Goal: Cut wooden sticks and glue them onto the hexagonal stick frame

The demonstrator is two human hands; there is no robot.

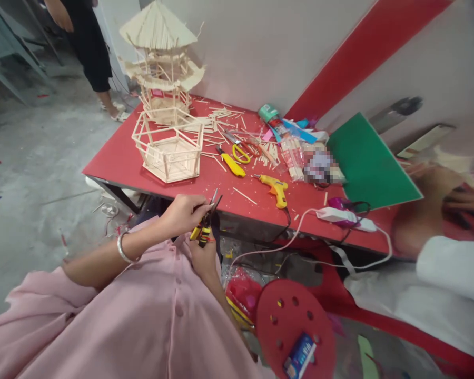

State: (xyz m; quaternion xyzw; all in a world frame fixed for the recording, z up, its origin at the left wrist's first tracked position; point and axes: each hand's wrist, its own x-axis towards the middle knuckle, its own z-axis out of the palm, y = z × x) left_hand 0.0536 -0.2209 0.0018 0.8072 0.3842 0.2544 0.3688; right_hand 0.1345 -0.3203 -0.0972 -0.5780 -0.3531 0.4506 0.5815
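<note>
At the table's front edge, my right hand [204, 257] is wrapped round the yellow-and-black handles of a pair of pliers [204, 235]. Their narrow metal jaws point up and away from me, slightly parted. My left hand [185, 213], with a bangle on its wrist, is closed in a pinch right beside the jaws; whatever it holds is too small or hidden. Just beyond both hands stands an open hexagonal frame of thin wooden sticks [168, 158]. Behind it rises a tiered stick pavilion [161, 68] with a pointed roof.
Loose sticks [221, 118], scissors [240, 153], a yellow-handled cutter [232, 164] and a yellow glue gun [275, 188] lie on the red table [116, 152]. A green board [373, 163] leans at right. Below are a power strip's cord and a red stool [274, 300]. Other people are nearby.
</note>
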